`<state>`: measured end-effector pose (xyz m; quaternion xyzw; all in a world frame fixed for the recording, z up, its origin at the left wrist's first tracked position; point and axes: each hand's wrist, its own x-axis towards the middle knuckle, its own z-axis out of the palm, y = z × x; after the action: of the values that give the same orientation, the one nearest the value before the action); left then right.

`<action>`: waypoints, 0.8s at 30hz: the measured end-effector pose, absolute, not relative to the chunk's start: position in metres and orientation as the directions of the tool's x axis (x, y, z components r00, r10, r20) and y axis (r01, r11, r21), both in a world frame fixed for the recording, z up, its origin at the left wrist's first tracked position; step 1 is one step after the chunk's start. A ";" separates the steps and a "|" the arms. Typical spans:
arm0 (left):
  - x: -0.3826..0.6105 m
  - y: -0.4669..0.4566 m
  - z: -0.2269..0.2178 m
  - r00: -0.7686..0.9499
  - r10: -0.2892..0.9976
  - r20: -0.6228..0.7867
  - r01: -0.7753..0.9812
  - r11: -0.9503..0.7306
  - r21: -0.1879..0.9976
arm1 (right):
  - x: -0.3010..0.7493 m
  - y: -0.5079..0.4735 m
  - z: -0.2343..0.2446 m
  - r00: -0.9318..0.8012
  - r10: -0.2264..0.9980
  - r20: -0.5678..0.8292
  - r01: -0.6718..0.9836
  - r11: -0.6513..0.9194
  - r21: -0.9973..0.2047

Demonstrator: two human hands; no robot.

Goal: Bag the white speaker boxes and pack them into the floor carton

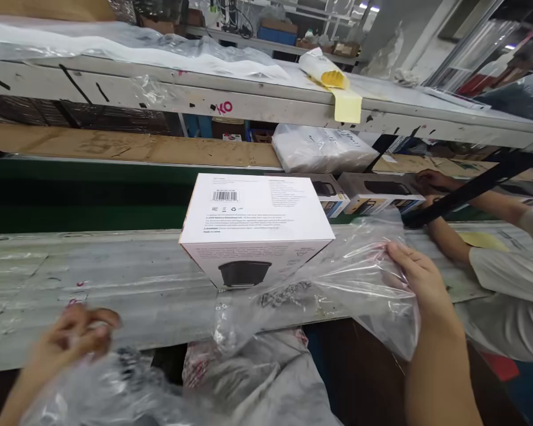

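While hands (420,278) grip the bag (359,278), the box (255,219) lies crosswise, seemingly.

Yellow tape roll (327,76) on shelf (257,106)

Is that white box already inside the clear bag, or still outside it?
Outside. The box sits bare on the bench, while the bag lies beside it, gripped by the right hand.
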<state>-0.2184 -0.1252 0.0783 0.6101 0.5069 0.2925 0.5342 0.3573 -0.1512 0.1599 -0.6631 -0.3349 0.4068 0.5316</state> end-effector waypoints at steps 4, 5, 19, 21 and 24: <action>-0.117 -0.121 0.036 0.388 0.884 -0.259 0.471 0.051 0.881 | 0.365 -0.143 0.151 0.448 0.875 -0.184 0.045 -0.228 -0.973; -0.091 -0.122 0.034 0.423 0.869 -0.258 0.495 0.018 0.869 | 0.365 -0.141 0.150 0.423 0.888 -0.180 0.081 -0.235 -0.969; 0.056 -0.126 0.112 0.598 0.781 0.179 0.184 -0.351 0.918 | 0.327 -0.147 0.211 -0.624 0.748 -0.228 0.419 0.074 -0.905; 0.064 -0.125 0.120 0.634 0.730 0.255 0.080 -0.389 0.918 | 0.329 -0.145 0.218 -0.737 0.655 -0.166 0.361 0.175 -0.916; 0.068 -0.119 0.133 0.683 0.716 0.144 0.005 -0.201 0.980 | 0.334 -0.142 0.228 -0.741 0.664 -0.099 0.384 0.298 -0.874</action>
<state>0.0683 -0.1186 0.1331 0.7116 0.2531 0.3069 0.5791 0.3345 -0.1417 0.2284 -0.3307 -0.7930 0.4914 0.1424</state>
